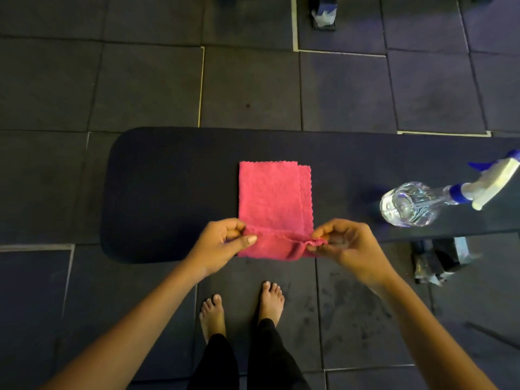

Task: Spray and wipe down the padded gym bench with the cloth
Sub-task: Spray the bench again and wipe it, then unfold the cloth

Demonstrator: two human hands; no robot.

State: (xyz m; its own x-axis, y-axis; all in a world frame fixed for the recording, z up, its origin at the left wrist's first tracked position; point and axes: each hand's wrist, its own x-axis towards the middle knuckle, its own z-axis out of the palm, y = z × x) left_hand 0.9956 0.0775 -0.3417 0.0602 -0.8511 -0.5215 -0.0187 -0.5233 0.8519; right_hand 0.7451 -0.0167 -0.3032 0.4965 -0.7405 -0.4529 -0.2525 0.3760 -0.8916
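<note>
A pink cloth (271, 198), folded lengthwise, lies on the black padded bench (168, 192), which runs left to right across the view. My left hand (222, 243) pinches the cloth's near left corner. My right hand (346, 243) pinches the near right corner. Between them the near edge is lifted and curled over the bench's front side. A clear spray bottle (410, 204) with a white and blue trigger head (495, 178) stands on the bench to the right of the cloth, apart from both hands.
Dark rubber floor tiles (140, 85) surround the bench. My bare feet (242, 308) stand just in front of it. The bench's metal leg (439, 260) shows under its right part. Another equipment base (323, 12) stands at the top.
</note>
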